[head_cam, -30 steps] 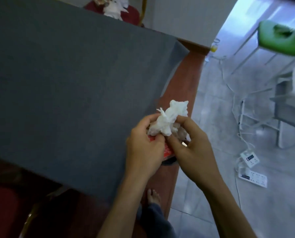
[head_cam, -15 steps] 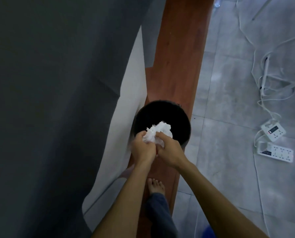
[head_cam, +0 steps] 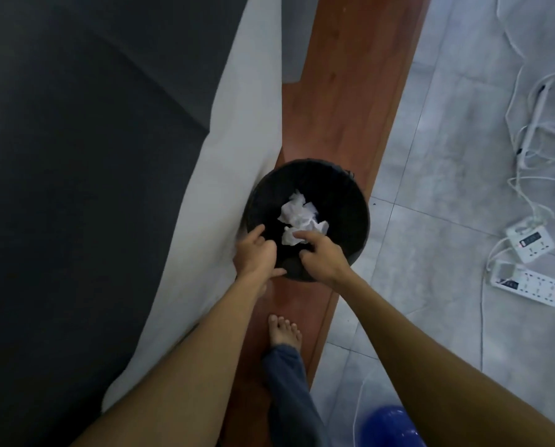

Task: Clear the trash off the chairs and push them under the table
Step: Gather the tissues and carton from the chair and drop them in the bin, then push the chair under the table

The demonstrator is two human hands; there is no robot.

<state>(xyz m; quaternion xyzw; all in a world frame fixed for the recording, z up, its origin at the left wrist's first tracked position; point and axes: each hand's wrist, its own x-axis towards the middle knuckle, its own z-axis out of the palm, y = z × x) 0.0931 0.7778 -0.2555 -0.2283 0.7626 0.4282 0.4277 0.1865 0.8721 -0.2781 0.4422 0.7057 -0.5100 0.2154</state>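
- Black round waste bin [head_cam: 350, 201] stands on a reddish wooden strip [head_cam: 343, 101], just beside the hanging edge of a grey table cover [head_cam: 76, 156].
- Crumpled white tissue [head_cam: 297, 214] lies inside the bin; bin floor too dark to read.
- Left hand [head_cam: 256, 254] over the near rim, fingers loosely parted, holding nothing.
- Right hand [head_cam: 323, 256] over the bin, fingers spread and empty; the forefinger overlaps the tissue, contact unclear.
- Bare foot [head_cam: 284, 330] on the strip below.
- Power strips [head_cam: 527, 285] on grey tiles, cables cut off at the frame edge.
- Blue object [head_cam: 389, 425] at bottom edge, unidentifiable.
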